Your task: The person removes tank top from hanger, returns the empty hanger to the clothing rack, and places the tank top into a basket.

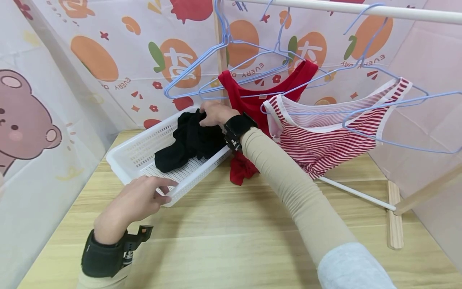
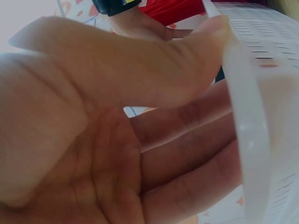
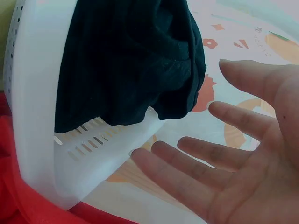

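Note:
A white perforated plastic basket [image 1: 196, 185] stands at the back left of the wooden table, with a crumpled black garment [image 1: 191, 138] in it. My left hand [image 1: 135, 200] holds the basket's near end. In the left wrist view, its thumb presses the white rim [image 2: 250, 116] while the other fingers reach past the rim's far side. Over the basket's far end is my right hand [image 1: 216, 113], close to the black garment. The right wrist view shows that hand [image 3: 233, 154] with spread fingers, apart from the black cloth [image 3: 131, 65].
A red tank top [image 1: 249, 105] and a red-striped white top [image 1: 325, 146] hang on blue hangers from a white rail [image 1: 339, 7] at the right. Other blue hangers [image 1: 195, 64] hang beside them. A wooden rack foot [image 1: 395, 216] stands at the table's right.

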Motion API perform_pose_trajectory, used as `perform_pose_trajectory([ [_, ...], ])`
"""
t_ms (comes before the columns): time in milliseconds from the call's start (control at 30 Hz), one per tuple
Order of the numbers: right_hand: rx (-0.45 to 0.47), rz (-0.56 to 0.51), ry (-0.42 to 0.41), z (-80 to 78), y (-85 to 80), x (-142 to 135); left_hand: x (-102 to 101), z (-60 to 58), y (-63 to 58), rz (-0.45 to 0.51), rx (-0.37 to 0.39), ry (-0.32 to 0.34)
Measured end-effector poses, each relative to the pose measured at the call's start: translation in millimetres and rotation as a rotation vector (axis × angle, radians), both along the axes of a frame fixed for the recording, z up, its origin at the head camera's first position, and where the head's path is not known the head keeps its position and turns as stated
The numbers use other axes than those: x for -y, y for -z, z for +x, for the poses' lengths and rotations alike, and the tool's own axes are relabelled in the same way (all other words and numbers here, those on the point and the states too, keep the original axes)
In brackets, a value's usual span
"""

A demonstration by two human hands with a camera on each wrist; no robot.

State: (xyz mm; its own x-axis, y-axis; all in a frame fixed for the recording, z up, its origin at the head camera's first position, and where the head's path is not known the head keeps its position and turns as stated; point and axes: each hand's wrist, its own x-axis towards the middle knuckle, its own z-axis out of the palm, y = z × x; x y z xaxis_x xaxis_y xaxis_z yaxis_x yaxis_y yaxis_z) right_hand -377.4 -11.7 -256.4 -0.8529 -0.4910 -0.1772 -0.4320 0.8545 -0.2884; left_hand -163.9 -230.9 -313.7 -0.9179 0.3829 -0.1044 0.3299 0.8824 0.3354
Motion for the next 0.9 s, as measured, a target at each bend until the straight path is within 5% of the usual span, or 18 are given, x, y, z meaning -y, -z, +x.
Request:
perform_pose_trajectory([
  [400, -0.077, 0.026, -0.112, 19.7, 4.2, 2.3, 0.7, -0.6, 2.2, 0.002, -0.034, 0.012],
  [900, -0.139, -0.093, -0.195, 60.0, -1.5, -11.8, 2.2, -0.8, 3.2, 0.011, -0.035, 0.02],
])
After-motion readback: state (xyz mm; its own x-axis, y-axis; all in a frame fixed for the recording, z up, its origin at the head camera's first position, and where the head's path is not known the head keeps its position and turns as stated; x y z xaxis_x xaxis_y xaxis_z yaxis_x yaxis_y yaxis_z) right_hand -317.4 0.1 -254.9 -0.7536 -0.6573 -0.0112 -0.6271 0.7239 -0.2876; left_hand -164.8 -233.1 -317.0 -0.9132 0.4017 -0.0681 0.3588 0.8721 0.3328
